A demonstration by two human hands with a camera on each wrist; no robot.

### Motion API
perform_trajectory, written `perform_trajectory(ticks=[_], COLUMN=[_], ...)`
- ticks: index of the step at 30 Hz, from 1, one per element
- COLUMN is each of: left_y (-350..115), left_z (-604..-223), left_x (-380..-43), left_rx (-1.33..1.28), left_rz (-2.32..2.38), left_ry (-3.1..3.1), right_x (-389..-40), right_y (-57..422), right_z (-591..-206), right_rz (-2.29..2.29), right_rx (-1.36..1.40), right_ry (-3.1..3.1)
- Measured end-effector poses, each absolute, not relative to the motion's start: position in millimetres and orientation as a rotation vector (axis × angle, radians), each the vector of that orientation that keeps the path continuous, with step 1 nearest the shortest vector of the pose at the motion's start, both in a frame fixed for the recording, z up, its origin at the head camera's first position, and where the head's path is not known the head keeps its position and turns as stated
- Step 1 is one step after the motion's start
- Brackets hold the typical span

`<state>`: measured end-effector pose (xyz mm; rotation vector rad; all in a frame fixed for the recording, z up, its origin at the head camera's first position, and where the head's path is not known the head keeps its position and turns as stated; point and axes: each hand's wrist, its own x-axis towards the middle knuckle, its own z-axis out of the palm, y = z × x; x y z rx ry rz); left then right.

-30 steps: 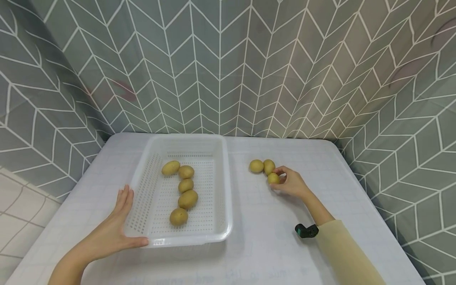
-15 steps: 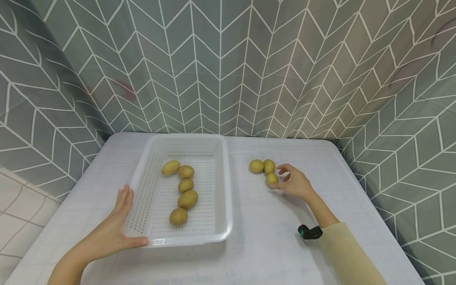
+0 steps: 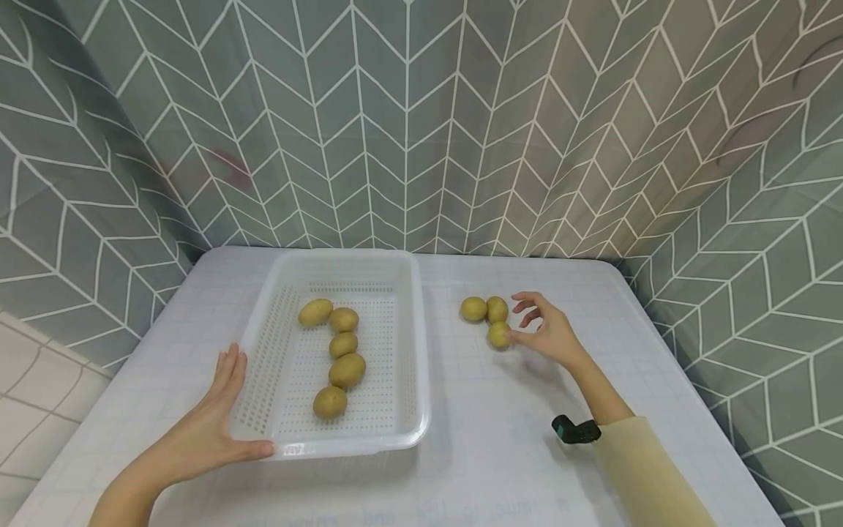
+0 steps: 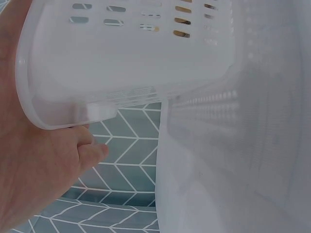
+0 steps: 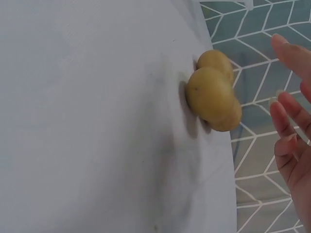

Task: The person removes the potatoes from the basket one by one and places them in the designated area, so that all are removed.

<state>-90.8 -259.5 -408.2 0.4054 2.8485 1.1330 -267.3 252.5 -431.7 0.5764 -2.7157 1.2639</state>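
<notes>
A white perforated plastic basket stands on the left half of the table, holding several small potatoes in a bent row. At its front left corner, my left hand touches the rim, straight fingers along the left side and thumb along the front. The left wrist view has that hand below the basket's rim. To the right, three loose potatoes lie in a cluster. My right hand is beside them with fingers spread and nothing held; its thumb tip is right at the nearest potato.
A white patterned cloth covers the table. Grey-green chevron curtains hang behind and on both sides. A black device sits at my right wrist, by a yellow sleeve.
My right hand has let go of the nearest potato, its fingers lifting and spreading away to the right. That potato has shifted slightly left. The left hand stays at the basket corner.
</notes>
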Motion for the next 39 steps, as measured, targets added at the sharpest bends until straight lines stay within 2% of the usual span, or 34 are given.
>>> perform_trajectory(ticks=[10, 18, 29, 39], left_y=[-261, -261, -261, -260], left_z=[-407, -409, -410, -410], left_x=[-91, -90, -90, -89], left_rx=[0.419, 0.407, 0.410, 0.414], left_rz=[1.134, 1.147, 1.154, 1.173], left_ry=[2.857, 2.845, 2.851, 2.839], right_x=[-247, -270, -252, -252], right_y=[224, 222, 187, 166], right_z=[-380, -392, -337, -322], right_rz=[1.283, 1.355, 1.383, 1.422], right_rx=[0.708, 0.798, 0.945, 1.039], right_ry=[-2.649, -2.541, -2.476, -2.426])
